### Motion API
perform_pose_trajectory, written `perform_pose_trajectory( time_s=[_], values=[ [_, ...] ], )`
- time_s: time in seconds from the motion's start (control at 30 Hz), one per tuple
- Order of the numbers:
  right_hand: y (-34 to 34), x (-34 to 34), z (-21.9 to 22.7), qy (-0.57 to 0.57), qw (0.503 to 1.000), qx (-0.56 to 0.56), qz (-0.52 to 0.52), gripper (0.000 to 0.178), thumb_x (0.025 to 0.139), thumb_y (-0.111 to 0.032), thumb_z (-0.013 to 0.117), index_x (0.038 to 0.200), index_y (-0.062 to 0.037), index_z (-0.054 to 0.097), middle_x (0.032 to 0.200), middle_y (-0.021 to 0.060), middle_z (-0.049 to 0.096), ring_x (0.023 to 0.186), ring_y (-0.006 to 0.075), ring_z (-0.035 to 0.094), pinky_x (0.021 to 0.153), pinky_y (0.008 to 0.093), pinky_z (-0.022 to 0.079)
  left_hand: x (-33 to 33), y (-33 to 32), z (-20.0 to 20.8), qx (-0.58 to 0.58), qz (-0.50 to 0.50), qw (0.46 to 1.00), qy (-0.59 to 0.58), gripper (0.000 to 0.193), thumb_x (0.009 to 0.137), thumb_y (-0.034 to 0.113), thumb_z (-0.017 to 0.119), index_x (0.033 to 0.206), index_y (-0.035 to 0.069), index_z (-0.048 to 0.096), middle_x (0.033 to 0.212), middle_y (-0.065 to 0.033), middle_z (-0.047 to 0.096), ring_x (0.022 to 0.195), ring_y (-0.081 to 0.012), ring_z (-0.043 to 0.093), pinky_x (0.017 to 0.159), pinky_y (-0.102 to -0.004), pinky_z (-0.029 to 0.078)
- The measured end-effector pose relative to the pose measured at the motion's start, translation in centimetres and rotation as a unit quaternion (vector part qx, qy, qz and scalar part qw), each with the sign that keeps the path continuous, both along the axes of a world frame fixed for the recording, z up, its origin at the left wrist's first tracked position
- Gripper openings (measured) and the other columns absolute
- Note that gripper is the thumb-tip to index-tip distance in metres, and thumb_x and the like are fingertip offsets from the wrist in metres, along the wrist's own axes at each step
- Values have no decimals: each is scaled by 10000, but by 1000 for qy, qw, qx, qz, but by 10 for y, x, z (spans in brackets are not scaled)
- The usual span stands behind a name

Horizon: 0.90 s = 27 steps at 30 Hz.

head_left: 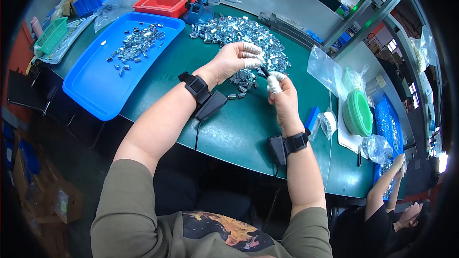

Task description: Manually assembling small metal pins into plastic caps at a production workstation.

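Observation:
My left hand [235, 58], with white finger cots on its fingertips, is held above a large pile of small silver metal parts [217, 29]. Its thumb and fingers are pinched together, and whatever lies between them is too small to make out. My right hand [284, 93], also in finger cots, grips a thin black rod-shaped tool [264, 71] that points up toward the left fingertips. A few loose metal parts lie on the green table [229, 138] just below the pile. Left of my left hand, a blue tray [98, 93] holds a smaller scatter of the same parts.
A red bin [160, 5] and a blue-based micrometer [198, 13] stand behind the pile. On the right are green bowls [357, 113], clear bags [377, 148] and a blue basket of parts [386, 114]. A co-worker [382, 210] reaches in at the lower right.

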State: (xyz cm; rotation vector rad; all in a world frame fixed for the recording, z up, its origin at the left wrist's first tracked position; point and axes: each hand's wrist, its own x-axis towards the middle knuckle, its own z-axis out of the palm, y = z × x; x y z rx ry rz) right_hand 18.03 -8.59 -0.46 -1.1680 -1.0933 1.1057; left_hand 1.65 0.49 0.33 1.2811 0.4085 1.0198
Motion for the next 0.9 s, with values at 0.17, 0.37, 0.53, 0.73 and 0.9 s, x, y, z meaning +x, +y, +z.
perform_pose_trajectory(
  time_s=[0.17, 0.37, 0.53, 0.73, 0.9],
  values=[
    [-1, 1, 2, -76, 997, -5, 10, 216, 871, -243, 503, 837, -41, 570, 548, -45, 424, 431, 37, 334, 405, 190, 268, 1, 0, 1, 20, 1, 1000, 19, 283, 730, 5, 642, 998, -2, 552, 923, -92, 614, 857, -140, 595, 769, -251, 483],
    [3, 0, -9, -204, 969, 119, -70, 203, 871, -223, 507, 826, -39, 581, 548, -57, 417, 438, 35, 325, 410, 200, 264, 2, -2, 2, -9, 10, 1000, 5, 269, 717, 31, 668, 964, 5, 564, 859, -67, 617, 781, -116, 596, 716, -236, 486],
    [-2, -2, 2, -17, 997, -53, 54, 174, 859, -203, 531, 841, -37, 578, 559, -71, 412, 455, 25, 315, 418, 196, 256, -1, -1, 1, -18, 24, 1000, 4, 255, 713, 52, 682, 940, 13, 573, 810, -45, 616, 728, -95, 590, 668, -224, 483],
    [0, -1, -2, -130, 987, 87, -39, 171, 856, -200, 536, 867, -33, 574, 573, -67, 423, 477, 18, 324, 428, 183, 251, 4, -3, 2, 9, 41, 998, 47, 262, 710, 46, 685, 941, 13, 565, 809, -52, 612, 736, -102, 596, 671, -221, 491],
    [-3, 5, 5, 19, 999, -35, 25, 152, 846, -179, 554, 875, -31, 570, 629, -56, 457, 528, 19, 365, 465, 169, 287, 11, -7, -3, 29, 83, 996, 15, 166, 739, 93, 670, 863, 29, 579, 757, -41, 607, 676, -85, 573, 625, -214, 470]
  ],
)
